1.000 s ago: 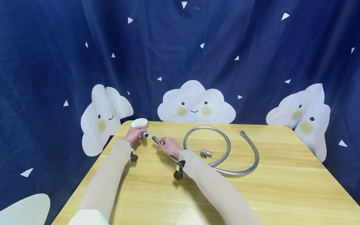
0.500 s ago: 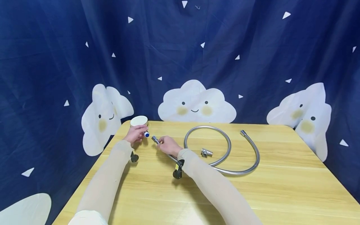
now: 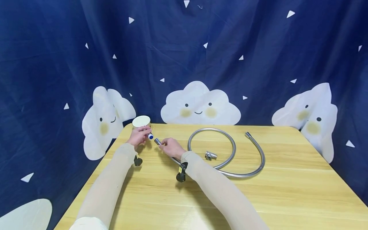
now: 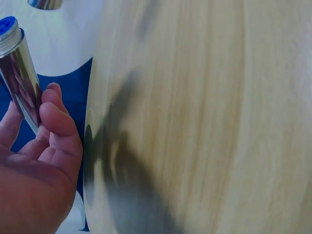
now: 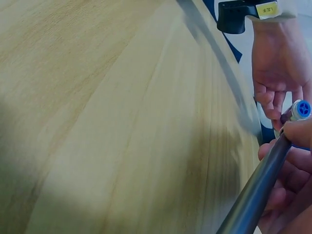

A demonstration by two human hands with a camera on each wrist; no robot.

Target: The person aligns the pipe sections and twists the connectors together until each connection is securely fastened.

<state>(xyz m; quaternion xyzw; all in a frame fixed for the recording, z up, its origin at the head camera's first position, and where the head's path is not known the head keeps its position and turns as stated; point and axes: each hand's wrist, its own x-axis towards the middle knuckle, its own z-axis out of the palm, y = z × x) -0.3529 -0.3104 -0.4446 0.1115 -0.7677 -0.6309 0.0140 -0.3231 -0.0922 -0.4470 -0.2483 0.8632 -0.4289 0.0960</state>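
Observation:
My left hand grips the chrome handle of a shower head, whose round pale face is turned up at the table's back left corner. In the left wrist view the handle ends in a threaded collar with a blue insert. My right hand pinches a grey metal shower hose just behind its end fitting. That fitting points at the threaded handle end, a small gap apart in the head view. The right wrist view has the hose running under my thumb, with the blue insert beyond.
A small chrome angle valve lies inside the hose's loop on the wooden table. The hose's other end lies at the back right. Behind the table hangs a dark blue curtain with clouds.
The shower head has risen slightly and its face has tilted more toward the camera. My right hand has shifted a little up and left with the hose end, narrowing the gap to the handle.

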